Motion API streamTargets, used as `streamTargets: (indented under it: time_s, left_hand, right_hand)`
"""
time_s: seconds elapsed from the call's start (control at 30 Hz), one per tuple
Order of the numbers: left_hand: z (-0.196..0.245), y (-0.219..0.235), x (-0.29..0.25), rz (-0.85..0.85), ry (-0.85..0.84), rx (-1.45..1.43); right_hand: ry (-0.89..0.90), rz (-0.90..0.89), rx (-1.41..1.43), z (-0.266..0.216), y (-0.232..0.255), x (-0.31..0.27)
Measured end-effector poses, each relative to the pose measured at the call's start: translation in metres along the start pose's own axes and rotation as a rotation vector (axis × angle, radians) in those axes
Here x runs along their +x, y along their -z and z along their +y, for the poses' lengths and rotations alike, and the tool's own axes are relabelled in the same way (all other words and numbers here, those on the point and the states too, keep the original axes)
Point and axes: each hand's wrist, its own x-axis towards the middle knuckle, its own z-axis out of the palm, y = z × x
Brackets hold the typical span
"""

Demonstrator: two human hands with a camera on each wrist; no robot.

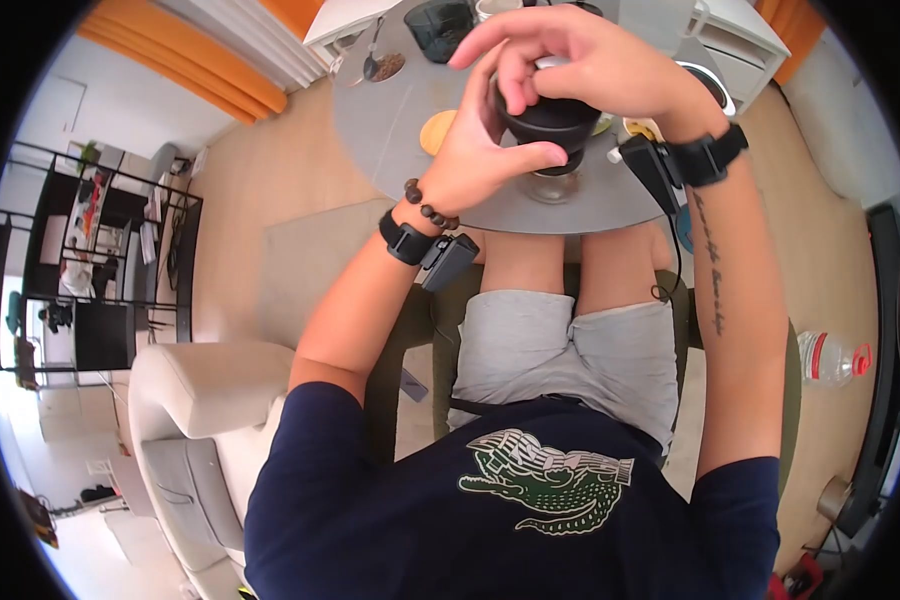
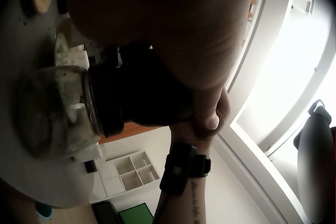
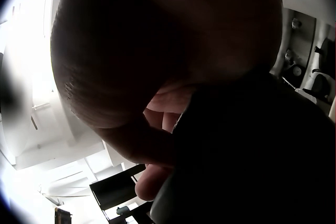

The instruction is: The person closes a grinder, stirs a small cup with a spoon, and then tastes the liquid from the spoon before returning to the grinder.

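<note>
A black coffee grinder with a flared top stands over a clear glass jar, close to the table's near edge. My left hand grips the black upper body from the side, thumb across its front. My right hand lies over the top with curled fingers holding the rim, beside a small silvery piece. From the side, the left wrist view shows the glass jar below the dark body. In the right wrist view the dark grinder fills the lower right, and its details are lost in shadow.
On the grey round table are a dish of coffee beans, a black spoon, a dark see-through container and a round wooden disc. A large water bottle lies on the floor at right.
</note>
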Motion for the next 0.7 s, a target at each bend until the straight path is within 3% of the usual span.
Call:
streamTargets:
  time_s: [0.1,0.17,0.2,0.37,0.43,0.5,0.7]
  left_hand:
    - [0.0,0.003,-0.002,-0.048,0.06,0.051]
    - [-0.002,0.004,-0.004,0.021,0.138,0.061]
    - [-0.001,0.004,-0.004,0.029,0.121,0.022]
    - [0.0,0.007,-0.005,0.012,0.122,0.068]
    - [-0.002,0.003,-0.005,0.02,0.091,0.076]
    - [-0.003,-0.002,-0.006,0.035,0.104,0.058]
    - [-0.004,-0.005,-0.006,0.042,0.106,0.106]
  right_hand:
    - [-0.008,-0.101,0.208,0.018,0.001,0.007]
    - [-0.005,-0.178,0.345,0.024,0.002,0.014]
    - [-0.038,-0.072,0.26,0.02,-0.003,0.015]
    - [0.059,-0.083,0.297,0.037,0.002,0.024]
    - [0.045,-0.07,0.016,0.024,0.002,0.024]
    - [-0.039,-0.012,0.056,0.025,-0.004,0.024]
    - [0.06,0.263,-0.121,0.036,-0.024,0.024]
